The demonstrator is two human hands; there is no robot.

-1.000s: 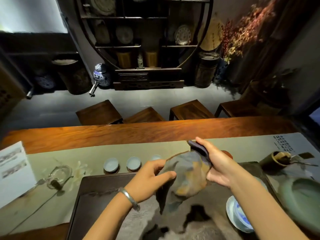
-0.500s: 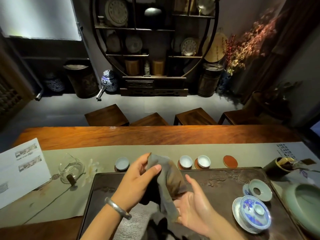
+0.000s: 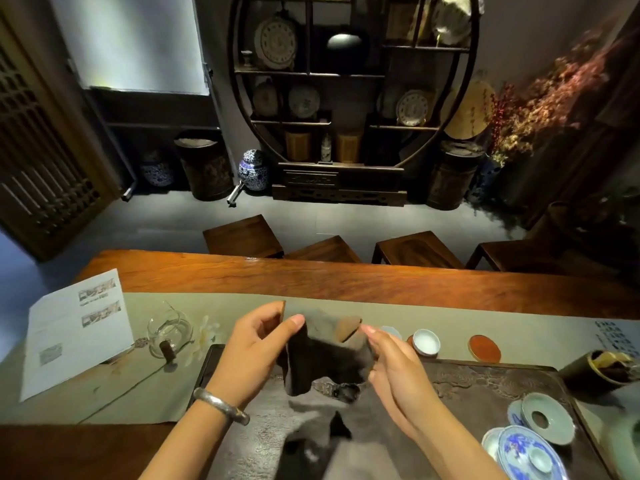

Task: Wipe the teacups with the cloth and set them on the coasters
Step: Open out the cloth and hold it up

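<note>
My left hand and my right hand hold a dark grey-brown cloth between them, stretched above the dark tea tray. The left thumb and fingers pinch its upper left edge; the right fingers pinch its right edge. Behind the cloth, a pale teacup sits on a coaster on the green runner, with another cup partly hidden by my right fingers. A bare red coaster lies to the right of them. Other cups are hidden behind the cloth and hands.
A glass pitcher and a printed sheet sit on the left of the runner. A blue-and-white lidded bowl, a celadon lid rest and a dark cup with tools are at the right. Stools stand beyond the table.
The cloth went from bunched around my hands to spread out between both hands, higher above the tray. My right hand came up from under the cloth to pinch its right edge.
</note>
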